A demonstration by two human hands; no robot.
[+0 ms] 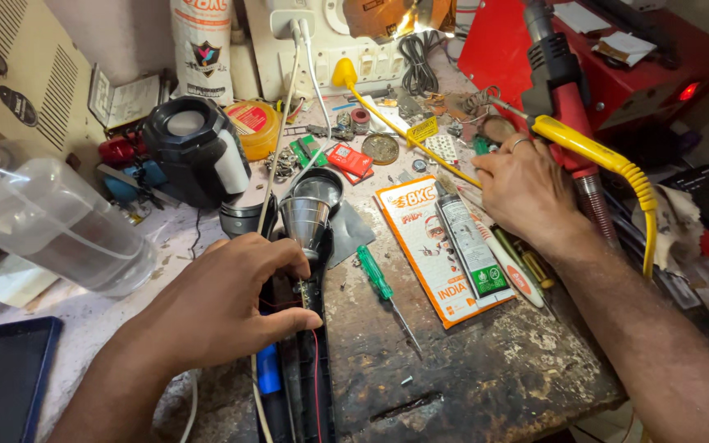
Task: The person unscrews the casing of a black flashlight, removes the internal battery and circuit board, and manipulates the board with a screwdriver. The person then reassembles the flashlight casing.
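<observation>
Nearest the camera, the left hand [223, 308] lies curled over an opened black torch [309, 328], fingers pressing its body against the worn table [486, 377]. Its casing is split lengthwise, baring a small circuit board, thin red wires and a blue cell; a shiny metal reflector cone [305, 220] stands at its far end. Just right of the torch lies a green-handled screwdriver [379, 279], apart from it. Beyond that sits a flat orange-and-white card package [420, 246], rectangular and tilted, with a grey glue tube [469, 242] bearing a green label resting on it. The right hand [527, 193], a ring on one finger, rests palm down on the table's far side with fingers loosely bent over small parts; whether it grips anything I cannot tell. A yellow-handled soldering iron [592, 148] crosses just behind it. Farther left stand a round yellow tin [252, 127] with a red label and a clear plastic jug [51, 230]; a dark phone [2, 377] lies at the near left corner.
</observation>
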